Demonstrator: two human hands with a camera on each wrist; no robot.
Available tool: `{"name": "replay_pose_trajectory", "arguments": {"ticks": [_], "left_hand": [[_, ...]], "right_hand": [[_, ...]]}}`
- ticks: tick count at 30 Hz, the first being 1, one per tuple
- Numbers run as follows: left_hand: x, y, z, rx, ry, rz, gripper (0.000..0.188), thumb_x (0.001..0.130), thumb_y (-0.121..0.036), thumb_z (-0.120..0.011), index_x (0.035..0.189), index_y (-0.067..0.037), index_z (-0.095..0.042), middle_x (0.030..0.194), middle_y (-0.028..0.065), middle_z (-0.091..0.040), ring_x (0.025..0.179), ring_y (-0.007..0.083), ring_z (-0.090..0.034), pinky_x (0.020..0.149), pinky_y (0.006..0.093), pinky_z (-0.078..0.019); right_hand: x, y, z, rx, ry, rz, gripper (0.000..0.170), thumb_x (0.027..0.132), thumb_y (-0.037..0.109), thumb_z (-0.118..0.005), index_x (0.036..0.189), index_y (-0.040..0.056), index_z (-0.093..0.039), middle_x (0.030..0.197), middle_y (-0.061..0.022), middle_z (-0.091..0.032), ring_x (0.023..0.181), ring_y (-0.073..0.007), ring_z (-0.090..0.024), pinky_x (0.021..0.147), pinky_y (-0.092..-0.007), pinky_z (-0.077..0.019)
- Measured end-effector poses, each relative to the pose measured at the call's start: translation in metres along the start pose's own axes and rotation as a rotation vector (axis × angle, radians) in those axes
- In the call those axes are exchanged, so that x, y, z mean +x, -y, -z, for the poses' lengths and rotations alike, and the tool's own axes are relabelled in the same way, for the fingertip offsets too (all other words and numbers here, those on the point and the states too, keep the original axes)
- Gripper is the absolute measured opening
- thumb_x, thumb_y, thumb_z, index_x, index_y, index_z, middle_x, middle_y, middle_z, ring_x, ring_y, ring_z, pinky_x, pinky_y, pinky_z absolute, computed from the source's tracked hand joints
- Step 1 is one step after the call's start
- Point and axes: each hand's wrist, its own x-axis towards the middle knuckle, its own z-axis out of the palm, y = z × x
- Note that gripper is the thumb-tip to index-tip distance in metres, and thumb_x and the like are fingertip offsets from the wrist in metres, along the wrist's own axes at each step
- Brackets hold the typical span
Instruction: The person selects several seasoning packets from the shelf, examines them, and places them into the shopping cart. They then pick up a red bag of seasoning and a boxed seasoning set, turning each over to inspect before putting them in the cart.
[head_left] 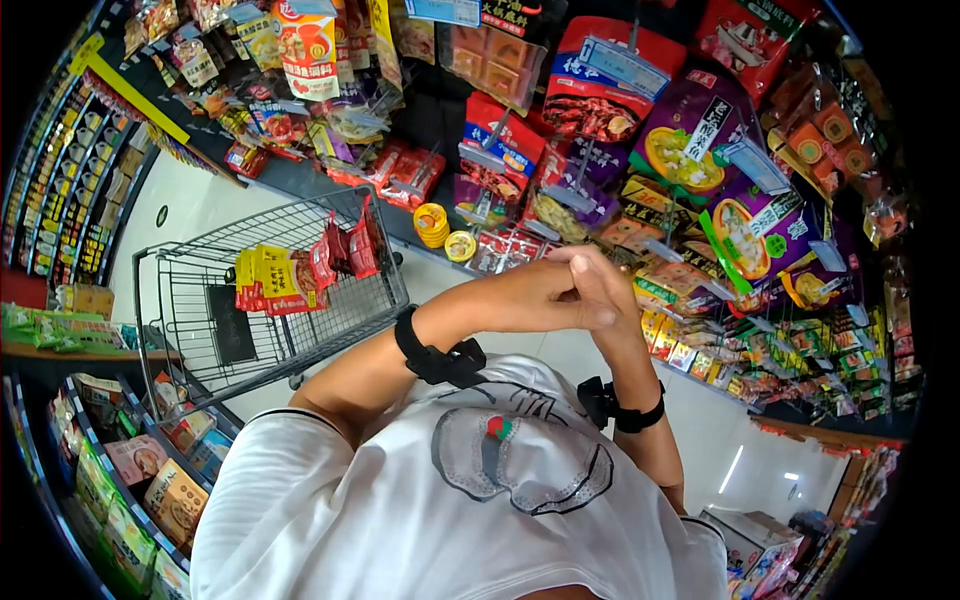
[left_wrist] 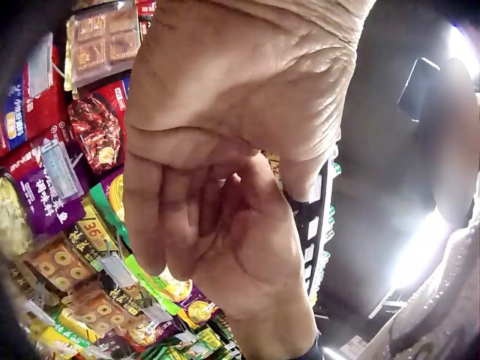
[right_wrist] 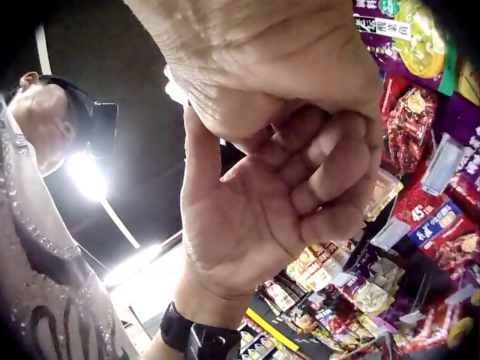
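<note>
My left hand (head_left: pixel 525 297) and right hand (head_left: pixel 608 290) meet in front of my chest, one overlapping the other. In the right wrist view the left hand (right_wrist: pixel 255 206) shows its palm, its fingers loosely bent against the right hand (right_wrist: pixel 277 60). From the left wrist, the right hand's palm (left_wrist: pixel 255 247) lies below the heel of the left hand (left_wrist: pixel 240 90). No product shows in either hand; some fingers are hidden where the hands overlap. Beyond them hang seasoning packets, among them a purple packet (head_left: pixel 690 140) and a red packet (head_left: pixel 610 85).
A wire shopping cart (head_left: pixel 200 340) stands at the left, holding yellow packets (head_left: pixel 280 278) and red packets (head_left: pixel 345 250). Round yellow tubs (head_left: pixel 431 225) sit low by the rack. Shelving (head_left: pixel 70 180) lines the far left, and a carton (head_left: pixel 750 535) stands at lower right.
</note>
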Motion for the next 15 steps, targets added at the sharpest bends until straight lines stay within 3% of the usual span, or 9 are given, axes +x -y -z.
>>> {"name": "replay_pose_trajectory", "arguments": {"ticks": [7, 15], "left_hand": [[-0.029, -0.011, 0.037, -0.007, 0.013, 0.157, 0.05, 0.096, -0.045, -0.06, 0.115, 0.001, -0.061, 0.105, 0.0122, -0.064, 0.096, 0.0203, -0.061, 0.083, 0.034, -0.0489], [-0.044, 0.01, 0.051, -0.1, 0.038, 0.247, 0.053, 0.096, -0.048, -0.059, 0.108, 0.003, -0.062, 0.097, 0.0068, -0.062, 0.091, 0.0154, -0.058, 0.08, 0.0293, -0.0484]], "right_hand": [[0.02, -0.003, -0.036, -0.03, 0.001, -0.023, 0.037, 0.104, 0.037, -0.048, 0.11, 0.0024, -0.062, 0.093, -0.0027, -0.065, 0.088, -0.0095, -0.059, 0.077, -0.0265, -0.0479], [0.027, -0.014, -0.06, 0.07, -0.059, -0.049, 0.037, 0.103, 0.039, -0.049, 0.102, 0.0044, -0.062, 0.079, -0.0009, -0.061, 0.068, -0.008, -0.054, 0.059, -0.0258, -0.0442]]}}
